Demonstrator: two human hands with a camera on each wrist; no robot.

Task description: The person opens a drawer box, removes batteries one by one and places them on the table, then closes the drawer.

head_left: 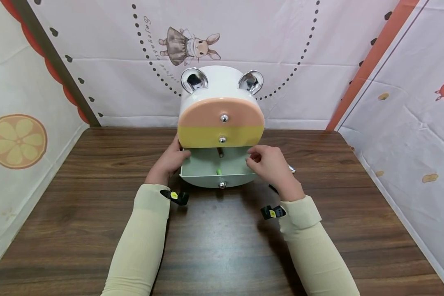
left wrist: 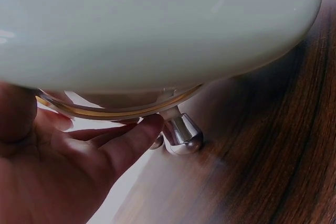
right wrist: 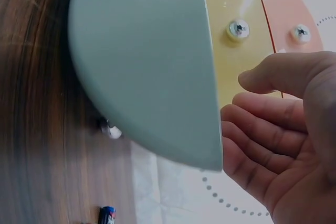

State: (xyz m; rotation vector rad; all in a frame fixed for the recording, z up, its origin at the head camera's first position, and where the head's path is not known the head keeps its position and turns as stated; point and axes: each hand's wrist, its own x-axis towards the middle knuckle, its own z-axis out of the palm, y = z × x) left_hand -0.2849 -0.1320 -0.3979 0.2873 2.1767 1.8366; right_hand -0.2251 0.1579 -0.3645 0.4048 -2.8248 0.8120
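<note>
A small round-topped drawer cabinet with shiny ear shapes stands on the table. Its bottom pale green drawer is pulled out; the peach and yellow drawers are closed. Inside the open drawer lie a brown cylindrical piece and a small bright green piece. My left hand holds the cabinet's left side, thumb at the front edge and fingers along the side, near a metal foot. At the drawer's right side hovers my right hand, fingers loosely bent, nothing between thumb and fingers.
A small blue-and-silver item lies right of the cabinet, partly behind my right hand. Beside my right wrist is a thin black object. Printed cloth hangs behind the wooden table and along both sides.
</note>
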